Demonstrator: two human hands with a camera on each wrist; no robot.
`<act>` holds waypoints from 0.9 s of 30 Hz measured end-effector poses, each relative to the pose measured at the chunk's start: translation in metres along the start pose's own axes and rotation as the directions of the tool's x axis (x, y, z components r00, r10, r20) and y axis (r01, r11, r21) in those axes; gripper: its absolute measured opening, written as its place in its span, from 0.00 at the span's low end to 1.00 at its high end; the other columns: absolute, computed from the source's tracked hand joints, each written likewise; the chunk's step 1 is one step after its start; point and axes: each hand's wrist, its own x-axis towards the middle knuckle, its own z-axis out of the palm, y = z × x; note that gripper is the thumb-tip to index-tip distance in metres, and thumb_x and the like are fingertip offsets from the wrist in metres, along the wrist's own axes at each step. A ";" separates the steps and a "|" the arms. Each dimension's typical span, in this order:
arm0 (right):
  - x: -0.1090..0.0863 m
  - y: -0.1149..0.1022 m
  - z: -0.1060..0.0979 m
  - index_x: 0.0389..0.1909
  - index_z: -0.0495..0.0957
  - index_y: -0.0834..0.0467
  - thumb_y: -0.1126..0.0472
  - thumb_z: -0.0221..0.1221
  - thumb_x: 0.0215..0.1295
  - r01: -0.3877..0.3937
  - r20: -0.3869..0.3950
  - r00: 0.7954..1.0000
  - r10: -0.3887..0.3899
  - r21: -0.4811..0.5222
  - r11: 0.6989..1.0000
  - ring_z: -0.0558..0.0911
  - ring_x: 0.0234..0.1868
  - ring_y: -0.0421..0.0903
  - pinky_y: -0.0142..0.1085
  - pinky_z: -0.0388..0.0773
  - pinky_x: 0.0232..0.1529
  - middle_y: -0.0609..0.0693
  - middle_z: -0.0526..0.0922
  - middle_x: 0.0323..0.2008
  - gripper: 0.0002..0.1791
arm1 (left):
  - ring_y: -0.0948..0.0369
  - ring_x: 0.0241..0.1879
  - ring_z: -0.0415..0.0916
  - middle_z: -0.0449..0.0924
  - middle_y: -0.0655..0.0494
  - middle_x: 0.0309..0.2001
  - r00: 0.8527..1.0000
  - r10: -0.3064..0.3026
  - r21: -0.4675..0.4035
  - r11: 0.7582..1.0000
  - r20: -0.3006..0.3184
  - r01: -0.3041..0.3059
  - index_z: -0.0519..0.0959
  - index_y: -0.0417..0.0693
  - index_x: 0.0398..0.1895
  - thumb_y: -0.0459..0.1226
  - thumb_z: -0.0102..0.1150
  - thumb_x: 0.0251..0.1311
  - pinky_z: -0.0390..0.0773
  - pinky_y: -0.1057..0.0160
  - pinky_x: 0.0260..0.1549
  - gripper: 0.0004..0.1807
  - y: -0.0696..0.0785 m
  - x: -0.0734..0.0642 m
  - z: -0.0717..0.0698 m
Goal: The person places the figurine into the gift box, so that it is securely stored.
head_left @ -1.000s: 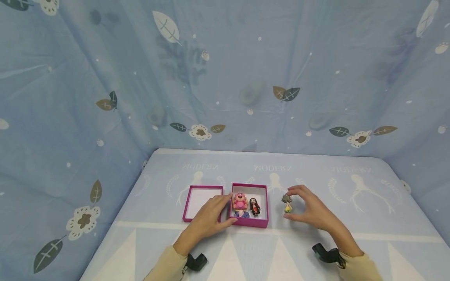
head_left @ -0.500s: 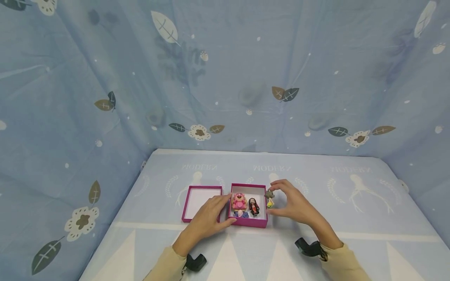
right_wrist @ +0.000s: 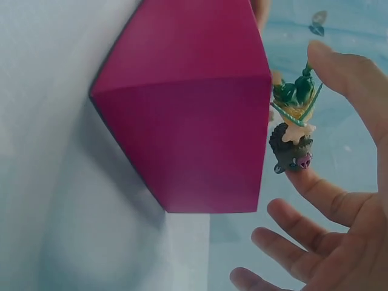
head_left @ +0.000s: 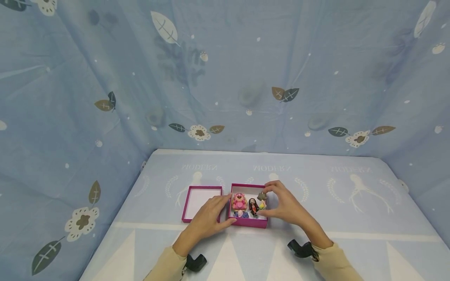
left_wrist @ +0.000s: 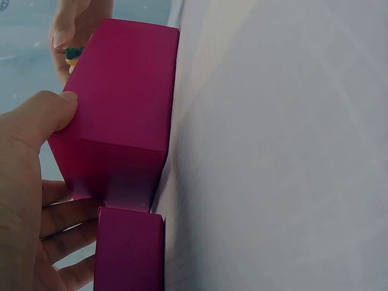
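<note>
In the head view a magenta box with a white inside holds a pink bear figurine and a dark-haired figurine in red, plus something blue and white at the front left. My left hand grips the box's left side, its thumb on the front wall. My right hand pinches a small figurine between thumb and index finger, above the box's right part. That figurine has a dark grey head and a yellow and green body; in the right wrist view it appears just over the rim.
A shallow magenta lid, white inside, lies left of the box, partly behind my left hand. The patterned tablecloth reaches to a blue curtain at the back. Black wrist mounts sit on both arms.
My right hand has moved left with the figurine, from beside the box to over its right part. The left hand has stayed on the box.
</note>
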 end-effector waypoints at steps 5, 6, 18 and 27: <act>0.001 -0.002 0.006 0.48 0.78 0.55 0.45 0.77 0.42 -0.018 0.012 1.000 0.017 0.019 1.000 0.74 0.60 0.58 0.59 0.74 0.59 0.56 0.71 0.59 0.33 | 0.53 0.63 0.72 0.76 0.50 0.63 1.000 -0.008 -0.002 1.000 0.008 0.008 0.65 0.45 0.72 0.57 0.64 0.57 0.72 0.51 0.63 0.44 0.000 0.000 0.000; 0.001 -0.003 0.007 0.47 0.78 0.55 0.45 0.77 0.41 -0.021 0.012 1.000 0.021 0.020 1.000 0.74 0.60 0.58 0.59 0.74 0.59 0.56 0.71 0.59 0.33 | 0.53 0.63 0.72 0.75 0.51 0.63 1.000 -0.010 -0.004 1.000 0.009 0.010 0.65 0.45 0.72 0.57 0.64 0.57 0.72 0.51 0.63 0.44 0.000 0.000 0.000; 0.002 -0.001 0.020 0.44 0.78 0.53 0.47 0.79 0.38 -0.047 -0.032 0.998 0.047 0.008 0.999 0.71 0.64 0.63 0.60 0.73 0.60 0.60 0.63 0.65 0.32 | 0.53 0.63 0.72 0.76 0.50 0.63 1.000 -0.002 0.008 1.000 -0.001 0.002 0.64 0.46 0.72 0.58 0.63 0.57 0.72 0.51 0.63 0.44 -0.001 -0.001 0.001; 0.001 -0.001 0.024 0.43 0.78 0.56 0.46 0.79 0.38 -0.108 -0.031 0.994 0.107 -0.019 0.994 0.73 0.61 0.64 0.60 0.76 0.57 0.63 0.63 0.64 0.32 | 0.53 0.62 0.73 0.76 0.50 0.62 1.000 0.011 0.008 1.000 -0.014 -0.011 0.65 0.45 0.71 0.57 0.64 0.56 0.73 0.51 0.63 0.44 -0.002 -0.001 0.002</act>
